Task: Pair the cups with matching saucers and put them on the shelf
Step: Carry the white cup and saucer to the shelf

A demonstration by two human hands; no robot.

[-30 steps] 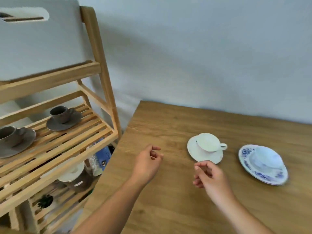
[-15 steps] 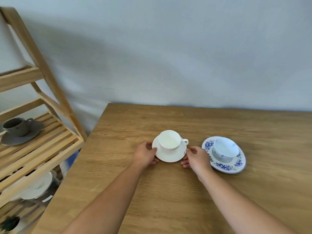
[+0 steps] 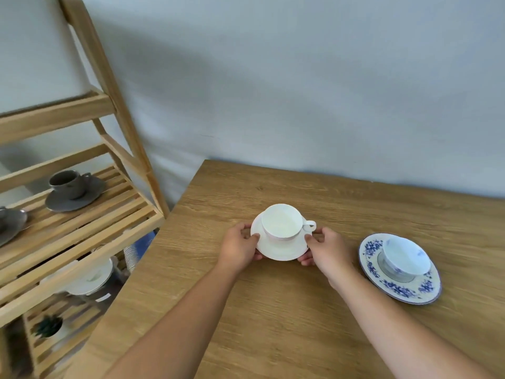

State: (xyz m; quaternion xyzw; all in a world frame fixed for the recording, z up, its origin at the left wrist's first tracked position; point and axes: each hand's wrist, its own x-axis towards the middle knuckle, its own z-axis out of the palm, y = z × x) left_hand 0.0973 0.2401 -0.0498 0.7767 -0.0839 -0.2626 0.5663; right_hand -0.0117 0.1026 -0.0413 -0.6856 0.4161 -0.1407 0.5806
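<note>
White saucer: carries white cup.
Left hand: fingers pinch saucer's left rim.
Right hand: fingers pinch its right rim.

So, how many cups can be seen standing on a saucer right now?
3 clearly: the white cup held between both hands, the blue-patterned cup on the table's right, and the grey cup on the shelf. A fourth grey one may sit cut off at the left edge.
</note>
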